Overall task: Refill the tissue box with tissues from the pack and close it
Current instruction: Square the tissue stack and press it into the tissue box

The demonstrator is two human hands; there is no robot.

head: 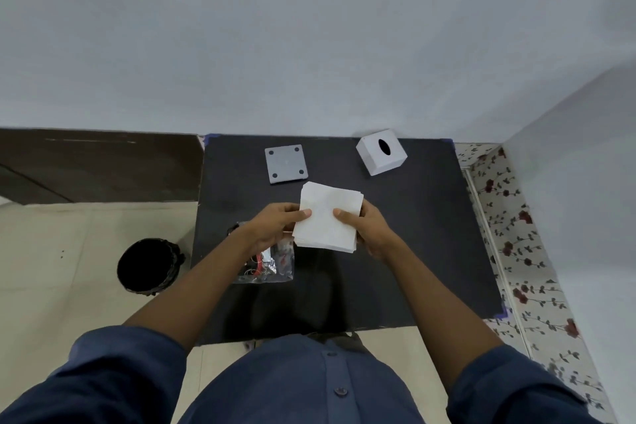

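Head view: stack of tissues [328,215] clamped by left hand [275,224] and right hand [366,229], above black table [430,234].
Far back: white tissue box [381,152] right, gray base plate [285,163] left, apart. Plastic pack [272,263] under left wrist; black bin [148,267] on floor.

You hold a square stack of white tissues [327,217] flat between both hands, above the desk. The white tissue box [381,152] stands at the far right, oval slot up. Its grey base plate [285,163] lies apart, left. The clear, crumpled pack [275,263] lies under your left wrist.
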